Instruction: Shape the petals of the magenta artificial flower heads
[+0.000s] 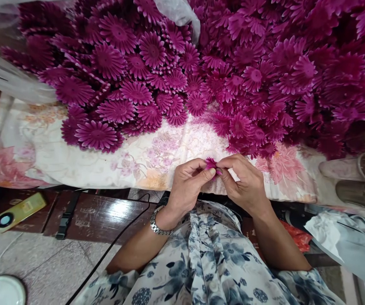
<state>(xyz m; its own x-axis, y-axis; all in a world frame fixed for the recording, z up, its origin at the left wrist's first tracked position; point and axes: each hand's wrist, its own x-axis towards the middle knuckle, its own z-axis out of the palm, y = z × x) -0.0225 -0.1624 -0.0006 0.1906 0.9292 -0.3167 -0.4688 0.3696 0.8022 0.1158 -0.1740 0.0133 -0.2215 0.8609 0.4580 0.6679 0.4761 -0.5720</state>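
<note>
A: Head view, left to right: our left hand (187, 182) pinches a small magenta flower piece (210, 163) by thumb and fingers; our right hand (244, 182) closes on its other side, both held over the worktop (144, 165) edge.

B: Step, as we judge it?

A: Working the petals of one piece, mid-handling. Next move calls for a firm pinch and small finger turns.

B: Hidden?

A: Most of the piece sits behind our fingers; its shape is unclear. Flower pile (201, 63) runs off frame at the top and right.
</note>
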